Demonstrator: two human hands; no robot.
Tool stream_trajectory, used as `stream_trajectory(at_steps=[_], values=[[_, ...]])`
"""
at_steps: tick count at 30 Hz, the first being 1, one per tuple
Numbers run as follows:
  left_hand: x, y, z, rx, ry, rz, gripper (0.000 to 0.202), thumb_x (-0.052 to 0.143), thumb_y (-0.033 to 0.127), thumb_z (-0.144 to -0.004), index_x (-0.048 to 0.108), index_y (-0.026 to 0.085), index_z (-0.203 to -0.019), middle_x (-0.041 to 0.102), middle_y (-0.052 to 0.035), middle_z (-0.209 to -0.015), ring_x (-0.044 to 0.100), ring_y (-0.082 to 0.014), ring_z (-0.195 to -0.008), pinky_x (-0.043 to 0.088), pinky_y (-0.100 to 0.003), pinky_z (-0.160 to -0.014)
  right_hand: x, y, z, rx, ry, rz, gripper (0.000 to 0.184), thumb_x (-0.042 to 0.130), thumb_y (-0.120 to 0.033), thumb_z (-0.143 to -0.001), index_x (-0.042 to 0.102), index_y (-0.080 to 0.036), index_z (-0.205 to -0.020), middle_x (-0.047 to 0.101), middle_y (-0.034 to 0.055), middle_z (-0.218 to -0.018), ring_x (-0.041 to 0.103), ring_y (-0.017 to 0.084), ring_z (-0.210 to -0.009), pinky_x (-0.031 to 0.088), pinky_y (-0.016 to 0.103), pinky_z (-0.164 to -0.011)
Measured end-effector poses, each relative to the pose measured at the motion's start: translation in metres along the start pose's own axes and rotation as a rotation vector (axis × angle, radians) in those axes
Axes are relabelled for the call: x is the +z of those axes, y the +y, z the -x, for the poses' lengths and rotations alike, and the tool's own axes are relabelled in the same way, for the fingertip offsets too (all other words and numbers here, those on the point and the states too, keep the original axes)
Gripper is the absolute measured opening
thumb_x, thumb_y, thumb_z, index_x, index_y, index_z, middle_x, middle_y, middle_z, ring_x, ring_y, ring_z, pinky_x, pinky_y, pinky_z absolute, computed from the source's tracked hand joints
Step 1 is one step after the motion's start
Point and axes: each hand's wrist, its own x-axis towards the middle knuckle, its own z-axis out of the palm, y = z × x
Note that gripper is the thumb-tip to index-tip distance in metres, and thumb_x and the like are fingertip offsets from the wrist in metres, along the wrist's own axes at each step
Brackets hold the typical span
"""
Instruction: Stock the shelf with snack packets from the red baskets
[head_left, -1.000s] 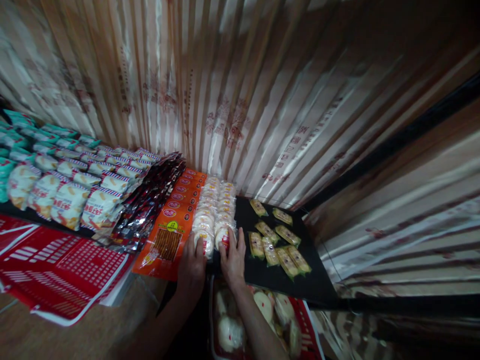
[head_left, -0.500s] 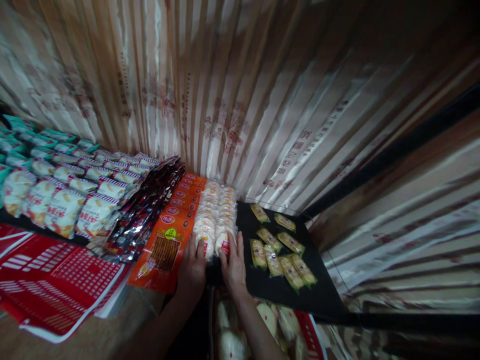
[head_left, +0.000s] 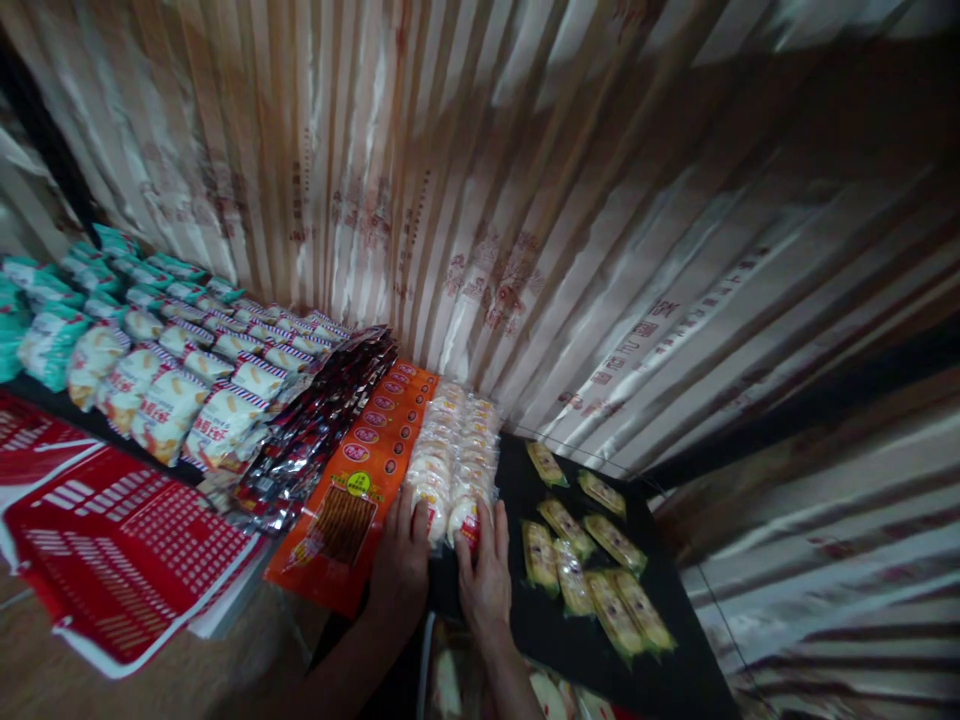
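Note:
Two rows of clear-wrapped white round cakes [head_left: 454, 455] lie on a black shelf [head_left: 600, 640], running back toward the wall. My left hand [head_left: 401, 570] lies flat with fingers stretched onto the front packet of the left row. My right hand [head_left: 486, 575] rests the same way on the front packet of the right row, fingers apart. Neither hand grips a packet.
Left of the cakes lie orange snack packs [head_left: 352, 490], dark foil packs [head_left: 315, 430], white striped bags [head_left: 187, 390] and teal bags [head_left: 45, 310]. Several small yellow-green packets [head_left: 585, 550] lie scattered to the right. Red printed sheets [head_left: 112, 550] hang at the left front. A striped curtain [head_left: 480, 200] backs the shelf.
The view has shifted, so everything sits lower and further right in the picture. Both hands stay on the front cake packets with little movement.

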Motion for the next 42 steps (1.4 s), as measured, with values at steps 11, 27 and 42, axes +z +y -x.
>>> stream_trajectory(at_steps=[11,27,42], values=[[-0.007,0.007,-0.008,-0.034,-0.006,-0.026,0.035,0.038,0.01,-0.087,0.05,0.009,-0.119,0.046,-0.0201,-0.132,0.042,-0.0297,-0.124,0.048,-0.042,-0.093,0.001,0.002,-0.011,-0.004,0.002,-0.012,0.057,0.036,-0.047,-0.087,0.038,-0.015,-0.135,0.022,0.0148,-0.147,0.025,0.028,-0.135,0.033,0.045,-0.103],[-0.007,0.009,-0.007,-0.066,-0.055,-0.005,0.038,0.038,0.008,-0.085,0.049,0.011,-0.121,0.043,-0.0201,-0.135,0.038,-0.0306,-0.128,0.046,-0.044,-0.094,0.01,0.0,-0.019,-0.026,0.058,0.071,0.054,0.033,-0.041,-0.089,0.034,-0.013,-0.136,0.024,0.0179,-0.146,0.021,0.029,-0.135,0.027,0.051,-0.104],[-0.031,0.014,0.011,0.056,-0.035,0.089,0.039,0.041,0.01,-0.085,0.048,0.011,-0.123,0.042,-0.0191,-0.133,0.033,-0.0305,-0.13,0.04,-0.047,-0.101,-0.016,-0.018,0.004,-0.129,0.136,0.09,0.047,0.031,-0.034,-0.092,0.04,-0.013,-0.133,0.015,0.0172,-0.149,0.013,0.03,-0.137,0.024,0.056,-0.103]])
